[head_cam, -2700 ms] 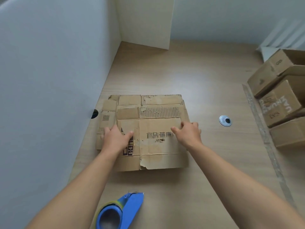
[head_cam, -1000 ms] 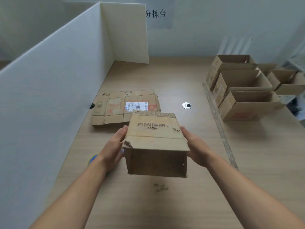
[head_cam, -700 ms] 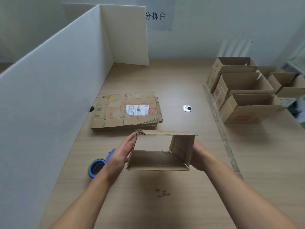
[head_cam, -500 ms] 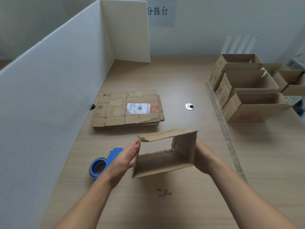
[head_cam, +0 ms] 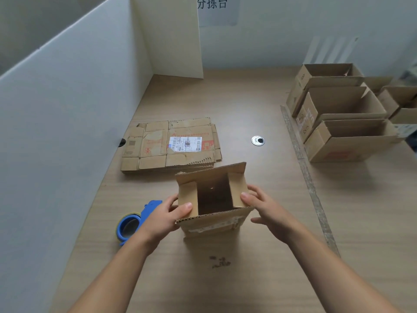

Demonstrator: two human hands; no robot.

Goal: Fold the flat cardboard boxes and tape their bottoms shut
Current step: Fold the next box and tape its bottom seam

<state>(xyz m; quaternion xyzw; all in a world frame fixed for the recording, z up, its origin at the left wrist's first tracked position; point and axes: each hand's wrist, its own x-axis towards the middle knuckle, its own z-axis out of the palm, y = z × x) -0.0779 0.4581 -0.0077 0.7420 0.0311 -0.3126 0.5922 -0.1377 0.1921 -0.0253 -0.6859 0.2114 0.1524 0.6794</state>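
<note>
Opened box [head_cam: 214, 199]: upright at the front centre of the table [head_cam: 225, 285], open end up toward the camera, between both hands. Two short side flaps turned inward, far long flap standing up, remnants of old tape across the near face. Resting on the table or held just above it: cannot tell.
Left hand [head_cam: 165, 216]: clamped on the box's left side. Thumb laid over the near corner of the left inner flap, fingers curled round the outer left wall and mostly hidden behind the cardboard.
Right hand [head_cam: 264, 207]: pinching the box's right side. Thumb pressed on the right inner flap, upper fingers against the outer right wall, lower fingers spread loose near the front corner.
Grip width: hands kept apart by the full width of the box, one on each side wall.
Tape dispenser [head_cam: 135, 222]: blue, lying on the table just left of the left hand, partly hidden behind the wrist.
Flat cardboard stack [head_cam: 171, 145]: lying flat beyond the box, close to the white partition [head_cam: 67, 109], a white shipping label on the top sheet.
Folded boxes [head_cam: 343, 114]: several, open tops up, grouped at the right side of the table, well apart from the hands.
Strip [head_cam: 304, 168]: pale line along the tabletop, between the opened box and the folded boxes.
Grommet [head_cam: 257, 140]: round metal, set in the tabletop between the flat stack and the strip.
Specks [head_cam: 220, 262]: small dark crumbs on the table, just nearer than the box.
Sign [head_cam: 217, 7]: on the back wall, printed characters.
</note>
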